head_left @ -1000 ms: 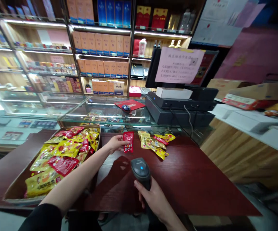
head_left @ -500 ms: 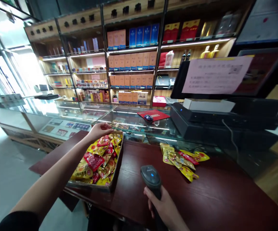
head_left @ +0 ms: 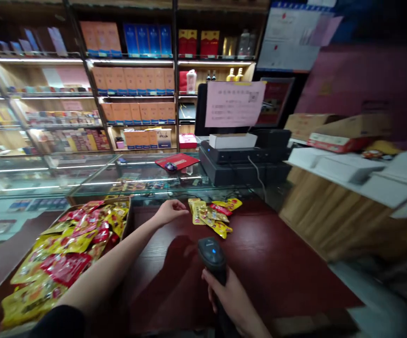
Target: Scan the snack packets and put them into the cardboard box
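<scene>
My left hand (head_left: pixel 170 212) is over the dark red tabletop, just left of a small pile of snack packets (head_left: pixel 212 214). Its fingers are loosely bent and apart, and nothing shows in them. Red, yellow and gold are the colours of the packets. My right hand (head_left: pixel 233 298) is wrapped round the handle of a black barcode scanner (head_left: pixel 212 256), whose head points away from me with a blue light on top. To the left, beneath my left forearm, a shallow box (head_left: pixel 129 217) is heaped with similar snack packets (head_left: pixel 68 267).
Behind the wooden table (head_left: pixel 277 263) runs a glass display counter (head_left: pixel 100 180). On it are a red mouse pad (head_left: pixel 185 161), a computer mouse (head_left: pixel 170 166) and a black register with a screen (head_left: pixel 199 117). White boxes (head_left: pixel 347 166) stand at the right; stocked shelves (head_left: pixel 135 96) line the back.
My left hand has moved right, from above the box to beside the small pile of packets. The view has turned right. My right hand still holds the barcode scanner.
</scene>
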Demonstrator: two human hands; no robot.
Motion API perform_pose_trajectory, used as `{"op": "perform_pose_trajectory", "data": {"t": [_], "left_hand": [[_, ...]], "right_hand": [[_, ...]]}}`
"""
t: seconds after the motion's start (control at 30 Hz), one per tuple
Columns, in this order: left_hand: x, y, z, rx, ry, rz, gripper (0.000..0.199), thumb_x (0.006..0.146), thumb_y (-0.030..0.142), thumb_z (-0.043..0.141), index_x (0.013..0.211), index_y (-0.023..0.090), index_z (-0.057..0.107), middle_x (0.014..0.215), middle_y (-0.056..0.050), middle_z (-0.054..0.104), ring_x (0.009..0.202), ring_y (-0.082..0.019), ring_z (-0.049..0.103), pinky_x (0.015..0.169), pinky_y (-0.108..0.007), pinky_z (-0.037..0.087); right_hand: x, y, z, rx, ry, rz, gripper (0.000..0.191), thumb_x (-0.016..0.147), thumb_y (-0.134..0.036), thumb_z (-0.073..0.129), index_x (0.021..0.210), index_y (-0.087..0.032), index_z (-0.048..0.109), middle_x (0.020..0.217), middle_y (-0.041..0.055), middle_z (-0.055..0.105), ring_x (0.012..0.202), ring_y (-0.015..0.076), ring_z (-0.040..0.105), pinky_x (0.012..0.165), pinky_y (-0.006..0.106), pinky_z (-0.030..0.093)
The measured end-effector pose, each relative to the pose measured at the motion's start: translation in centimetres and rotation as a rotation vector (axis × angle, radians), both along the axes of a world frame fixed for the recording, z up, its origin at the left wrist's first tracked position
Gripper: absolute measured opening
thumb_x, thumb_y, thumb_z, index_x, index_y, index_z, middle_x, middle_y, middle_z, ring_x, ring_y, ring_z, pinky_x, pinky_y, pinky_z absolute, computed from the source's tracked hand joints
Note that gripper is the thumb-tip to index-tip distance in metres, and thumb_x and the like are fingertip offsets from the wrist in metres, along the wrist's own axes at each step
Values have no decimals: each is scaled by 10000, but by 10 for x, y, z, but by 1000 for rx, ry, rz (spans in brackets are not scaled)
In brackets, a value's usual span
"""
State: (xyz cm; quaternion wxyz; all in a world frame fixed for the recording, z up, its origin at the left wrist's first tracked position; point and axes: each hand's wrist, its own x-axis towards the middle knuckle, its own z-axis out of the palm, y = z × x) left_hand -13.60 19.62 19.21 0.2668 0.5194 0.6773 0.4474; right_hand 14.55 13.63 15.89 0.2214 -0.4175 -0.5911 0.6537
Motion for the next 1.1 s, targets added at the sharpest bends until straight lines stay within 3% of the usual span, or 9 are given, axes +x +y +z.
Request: {"op": "perform_pose_trajectory", "data": {"t": [0.13,0.23,0.3,0.4,0.57,0.8,0.87,1.0,1.1], "left_hand": [[45,46,-22,-26,156,-130,270,719,375,733,885,163,713,821,-75,721,779,-207,674,722,-287,507],[72,75,-34,86,482,-200,480,730,301,728,1194,194,668,1194,-130,669,1108,-280,621,969,-353,458],[84,89,-42,86,666,-238,622,732,305,736,1329,218,581,1399,-137,543,1299,-314,488,1091,-401,363],[87,96,-53,-50,817,-282,545,811,352,669,1332,227,570,1450,-113,504,1325,-298,467,1113,-421,342],[68,68,-55,-66,895,-311,412,887,375,566,1263,216,618,1392,-100,552,1185,-261,581,995,-352,444],[34,8,-40,-163,921,-238,225,843,385,635,851,167,691,957,-116,658,978,-270,609,855,-346,455],[25,-3,-43,-175,852,-204,196,779,337,710,866,165,675,979,-106,658,976,-254,603,843,-320,447],[9,-14,-49,-256,666,-105,500,640,329,809,1093,177,662,1004,-79,691,908,-240,629,742,-286,438],[0,-14,-46,-346,549,-161,440,638,365,794,1044,206,732,906,-47,725,819,-223,647,672,-264,411]], "right_hand": [[22,11,-4,10,-14,-84,555,771,-658,608,979,-154,504,528,-72,539,410,90,483,397,200,401],[33,18,-5,0,-26,-131,558,774,-653,606,989,-149,501,526,-73,533,412,87,475,396,197,400],[38,21,-5,-10,-32,-159,564,764,-655,613,992,-152,499,521,-76,529,410,86,468,392,195,399],[43,24,-5,-17,-35,-187,562,754,-655,623,991,-161,498,518,-79,529,405,82,464,385,189,393],[39,23,-10,-20,-19,-168,542,757,-643,631,977,-165,500,517,-79,529,405,83,471,382,187,399],[19,15,-16,-6,-18,-104,549,758,-633,637,1000,-161,494,523,-71,548,404,91,487,381,193,407],[14,12,-16,2,-28,-91,540,762,-626,635,997,-161,493,521,-71,547,402,90,485,378,193,403],[4,6,-15,22,-40,-58,499,781,-592,632,993,-165,484,503,-78,539,379,84,464,367,188,387],[-3,2,-15,38,-44,-30,470,797,-567,629,993,-167,480,496,-82,535,369,83,457,363,189,383]]}}
